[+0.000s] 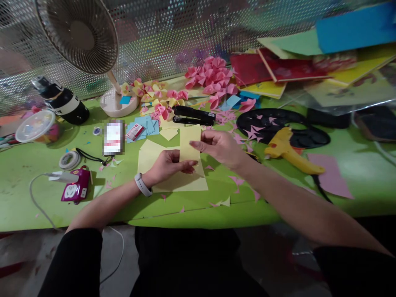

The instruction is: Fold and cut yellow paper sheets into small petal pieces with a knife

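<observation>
A narrow strip of yellow paper (189, 140) stands upright between my two hands. My left hand (168, 166) pinches its lower part, the thumb lying across the front. On the right edge, higher up, the thumb and fingers of my right hand (221, 147) grip the same strip. Beneath them larger sheets of yellow paper (173, 183) lie on the green table (117, 208). A small folded yellow piece (168, 133) rests just behind, near a black stapler (193, 115).
Pink paper flowers (213, 76) pile up at the back, beside a fan (82, 37). A yellow glue gun (287, 152) and a black palette (312, 134) lie right. A purple power socket (76, 187), tape roll (69, 160) and black bottle (63, 101) stand left. Paper scraps litter the table.
</observation>
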Demonstrator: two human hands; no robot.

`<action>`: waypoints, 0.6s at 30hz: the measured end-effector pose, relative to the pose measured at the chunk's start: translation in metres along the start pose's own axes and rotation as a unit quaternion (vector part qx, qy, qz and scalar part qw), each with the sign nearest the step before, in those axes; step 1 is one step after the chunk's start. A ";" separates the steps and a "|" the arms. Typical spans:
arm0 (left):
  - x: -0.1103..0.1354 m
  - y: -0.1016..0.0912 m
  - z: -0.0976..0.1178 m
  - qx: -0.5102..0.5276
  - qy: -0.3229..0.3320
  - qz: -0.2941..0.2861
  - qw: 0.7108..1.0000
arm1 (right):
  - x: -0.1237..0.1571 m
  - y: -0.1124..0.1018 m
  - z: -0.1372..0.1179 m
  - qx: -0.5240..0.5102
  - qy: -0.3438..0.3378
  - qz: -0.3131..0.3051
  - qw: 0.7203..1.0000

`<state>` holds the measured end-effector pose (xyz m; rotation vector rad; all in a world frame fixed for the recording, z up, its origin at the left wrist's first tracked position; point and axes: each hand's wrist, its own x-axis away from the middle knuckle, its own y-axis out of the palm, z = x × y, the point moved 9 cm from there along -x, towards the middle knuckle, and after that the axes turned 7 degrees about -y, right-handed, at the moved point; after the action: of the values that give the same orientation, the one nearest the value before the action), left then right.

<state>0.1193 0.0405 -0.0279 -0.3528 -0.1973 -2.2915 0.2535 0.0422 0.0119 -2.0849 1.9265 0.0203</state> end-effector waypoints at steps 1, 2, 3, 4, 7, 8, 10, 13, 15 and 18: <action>0.000 -0.001 0.000 0.004 -0.002 0.000 1.000 | 0.000 0.001 0.001 0.003 -0.001 -0.001 1.000; -0.001 -0.001 -0.001 0.010 -0.006 -0.001 1.000 | 0.001 0.001 0.001 0.003 -0.007 0.009 1.000; -0.001 -0.001 -0.002 0.017 -0.012 -0.004 1.000 | 0.001 -0.001 0.000 0.002 -0.016 0.022 1.000; -0.001 -0.001 -0.003 0.024 -0.020 -0.010 0.999 | 0.002 -0.002 -0.002 0.003 -0.024 0.030 0.999; 0.000 0.002 -0.005 0.031 -0.042 -0.036 0.998 | 0.002 -0.006 -0.005 0.018 -0.038 0.040 0.998; 0.000 0.003 -0.005 0.032 -0.044 -0.044 0.998 | 0.001 -0.008 -0.007 0.026 -0.039 0.045 0.998; 0.000 0.003 -0.004 0.032 -0.040 -0.056 0.997 | 0.000 -0.014 -0.010 0.040 -0.037 0.059 0.997; -0.001 0.000 -0.001 0.023 -0.024 -0.058 0.998 | -0.001 -0.022 -0.013 0.046 -0.023 0.076 0.996; -0.002 -0.005 0.002 0.007 -0.010 -0.043 0.999 | -0.001 -0.020 -0.010 0.041 0.002 0.051 0.998; -0.003 -0.012 0.007 -0.013 0.010 -0.015 1.000 | 0.001 -0.003 0.002 0.038 0.061 -0.059 0.996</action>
<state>0.1140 0.0527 -0.0223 -0.3416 -0.1646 -2.3284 0.2567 0.0416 0.0099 -2.1896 1.8364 -0.2073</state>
